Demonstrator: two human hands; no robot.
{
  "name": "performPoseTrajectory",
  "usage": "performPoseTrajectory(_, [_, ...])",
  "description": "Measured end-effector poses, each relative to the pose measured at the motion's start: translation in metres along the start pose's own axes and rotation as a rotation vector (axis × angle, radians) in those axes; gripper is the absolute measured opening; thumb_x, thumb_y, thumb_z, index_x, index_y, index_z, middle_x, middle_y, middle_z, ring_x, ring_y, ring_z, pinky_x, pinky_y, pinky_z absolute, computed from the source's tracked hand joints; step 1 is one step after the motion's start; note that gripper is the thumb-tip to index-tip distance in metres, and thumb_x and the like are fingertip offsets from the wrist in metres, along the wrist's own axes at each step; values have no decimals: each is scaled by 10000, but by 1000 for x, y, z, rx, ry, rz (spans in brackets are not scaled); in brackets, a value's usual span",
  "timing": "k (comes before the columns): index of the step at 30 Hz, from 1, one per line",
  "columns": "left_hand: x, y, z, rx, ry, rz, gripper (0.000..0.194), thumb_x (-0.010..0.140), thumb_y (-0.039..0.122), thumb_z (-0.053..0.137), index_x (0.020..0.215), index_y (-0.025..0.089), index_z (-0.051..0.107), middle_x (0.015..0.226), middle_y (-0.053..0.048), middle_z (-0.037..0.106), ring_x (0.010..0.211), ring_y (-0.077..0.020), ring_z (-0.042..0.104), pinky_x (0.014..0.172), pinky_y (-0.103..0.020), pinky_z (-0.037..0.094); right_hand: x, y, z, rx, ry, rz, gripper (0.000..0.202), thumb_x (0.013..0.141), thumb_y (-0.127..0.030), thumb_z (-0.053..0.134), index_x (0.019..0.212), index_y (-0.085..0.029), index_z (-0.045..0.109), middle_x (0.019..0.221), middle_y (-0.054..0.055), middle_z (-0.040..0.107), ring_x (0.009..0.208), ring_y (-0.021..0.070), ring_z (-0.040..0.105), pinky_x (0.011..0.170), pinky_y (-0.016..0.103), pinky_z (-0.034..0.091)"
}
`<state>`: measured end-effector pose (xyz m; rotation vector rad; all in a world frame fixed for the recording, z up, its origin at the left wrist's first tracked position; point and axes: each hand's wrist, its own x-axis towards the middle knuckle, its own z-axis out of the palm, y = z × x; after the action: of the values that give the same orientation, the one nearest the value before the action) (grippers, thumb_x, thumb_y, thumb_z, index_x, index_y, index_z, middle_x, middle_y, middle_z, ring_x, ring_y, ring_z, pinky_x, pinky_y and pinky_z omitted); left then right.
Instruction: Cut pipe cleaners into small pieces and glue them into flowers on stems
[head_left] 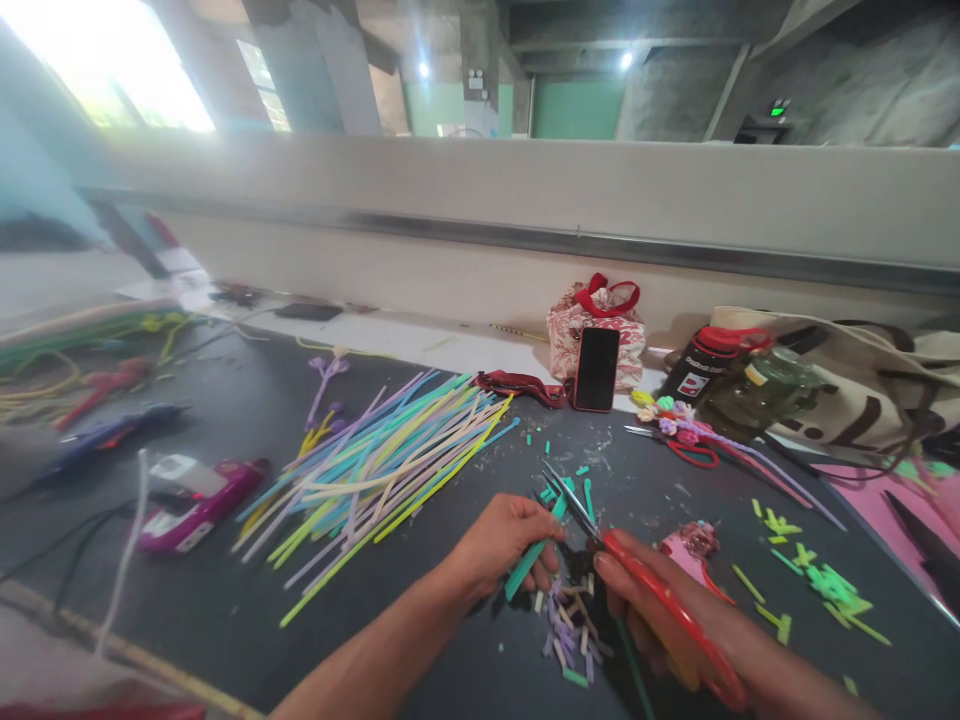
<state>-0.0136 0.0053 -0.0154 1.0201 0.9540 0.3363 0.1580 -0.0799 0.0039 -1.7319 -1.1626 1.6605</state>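
Observation:
My left hand [510, 540] is closed around a small bunch of green pipe cleaners [525, 568], whose ends stick out on both sides of the fingers. In my right hand [637, 610] is a pair of scissors [675, 605] with red handles. Their blades lie at the upper end of the green bunch, slightly apart. Short green pieces [588, 497] are scattered by the blade tips. Beneath the hands lies a pile of short purple and beige pieces [568, 630].
Long pastel pipe cleaners [382, 470] cover the table left of my hands. Further left is a magenta device [199, 505] with cables. A phone [597, 370] leans on a patterned bag [562, 330]. Bottles [697, 365] and yellow-green cut pieces [832, 585] are at the right.

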Motion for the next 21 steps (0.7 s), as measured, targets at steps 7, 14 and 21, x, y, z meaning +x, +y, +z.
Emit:
performPoseTrajectory(7, [10,-6,-1,23,16,-38,130,636,250,533,654,129,578,454,5,569,333,-110,515,298,-169,331,5,-7,-1,178,7,94,388,729,-565,550,912,-231,475,580,-73,458,361,21,340,302,100,207])
performPoseTrajectory(14, [13,-6,-6,15,44,-30,115,615,242,544,609,128,559,457,0,565,316,-115,502,283,-179,314,2,-4,-10,186,53,118,392,711,-553,575,906,-225,488,574,-74,475,345,10,318,310,96,210])
performPoseTrajectory(21, [9,-3,-8,-38,33,8,208,628,338,557,693,141,565,491,5,580,340,-107,511,294,-173,326,-13,-1,-7,-131,-2,8,427,771,-615,432,713,-192,447,454,-70,447,360,53,416,344,132,312])
